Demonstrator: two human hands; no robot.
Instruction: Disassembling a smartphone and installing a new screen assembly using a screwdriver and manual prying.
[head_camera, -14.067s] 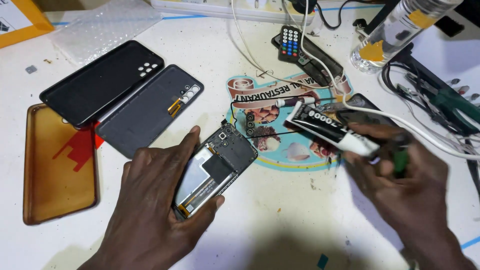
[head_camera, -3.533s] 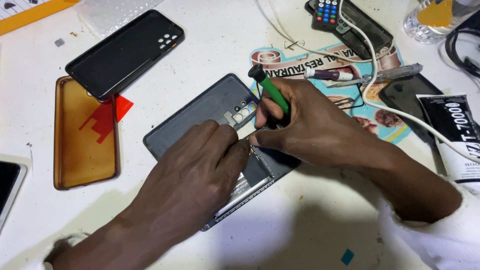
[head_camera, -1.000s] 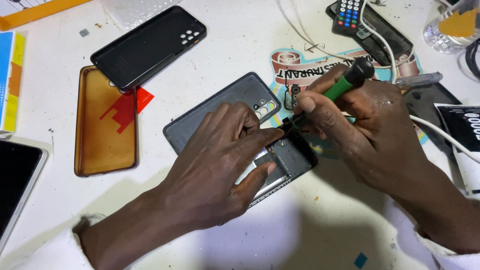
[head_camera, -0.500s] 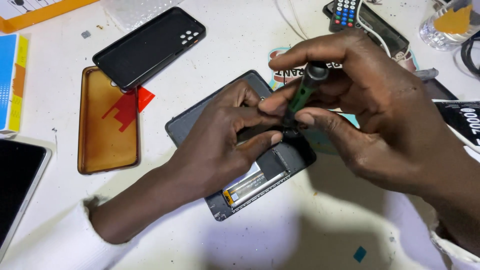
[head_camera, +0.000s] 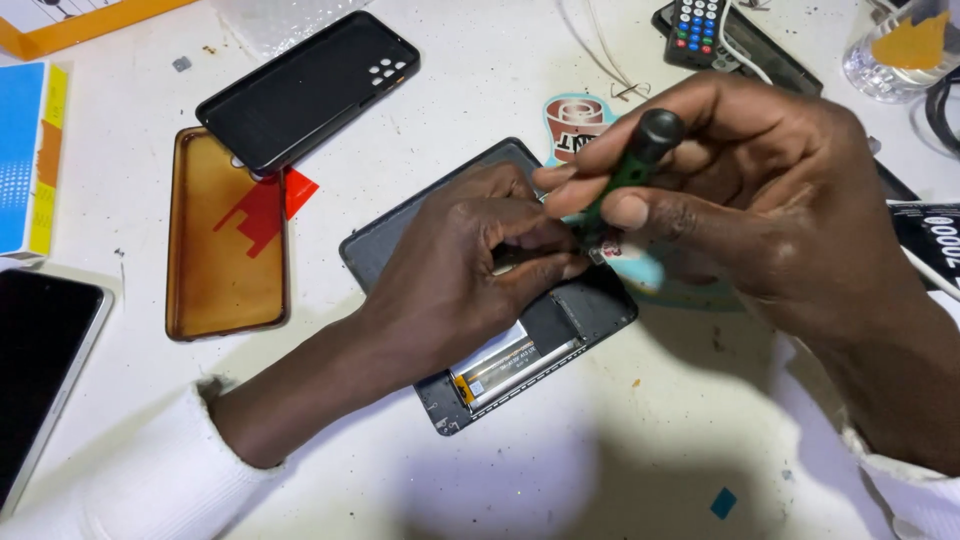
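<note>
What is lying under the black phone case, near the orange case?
A red paper piece sticks out from under the black case and partly under the orange case. How far it extends beneath is covered.

Bare white tabletop (head_camera: 620, 470) below the opened phone (head_camera: 520, 360). Left of it, blocked by amber case (head_camera: 225, 240) and black case (head_camera: 305, 85). Above, crowded by remote (head_camera: 697, 22).

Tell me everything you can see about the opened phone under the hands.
The opened phone lies flat and diagonal on the white table, back cover off. Its dark frame shows a silver battery with a small orange tab near the lower end and dark plates above it. The left hand presses on its middle, hiding much of it. The right hand holds a green-and-black screwdriver tip-down at its upper part. A dark grey back cover lies partly beneath it.
</note>
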